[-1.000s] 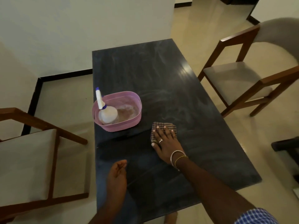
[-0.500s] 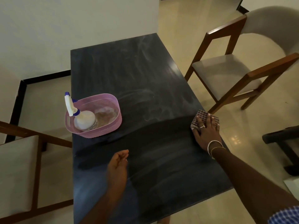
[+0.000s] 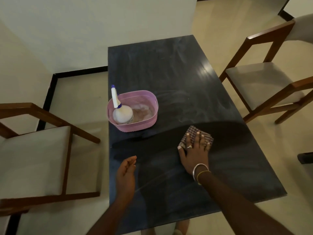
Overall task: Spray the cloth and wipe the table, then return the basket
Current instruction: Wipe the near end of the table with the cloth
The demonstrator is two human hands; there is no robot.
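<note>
Floor (image 3: pixel 76 99) of pale tile and a white wall (image 3: pixel 84 31) surround a dark counter (image 3: pixel 169 73), hazy with streaks beyond the right grip (image 3: pixel 194 153) and darker around it. A left chair (image 3: pixel 33 158) stands well left of the left grip (image 3: pixel 126 172), and a right chair (image 3: pixel 259 82) stands well right of the right grip. A pink basket (image 3: pixel 138 124) sits ahead and left of the right grip, holding a white bottle (image 3: pixel 122 114). The checked cloth (image 3: pixel 193 133) lies flat under the right grip's straight fingers (image 3: pixel 196 139), pressed to the counter. The left grip hovers loosely curled, holding nothing.
</note>
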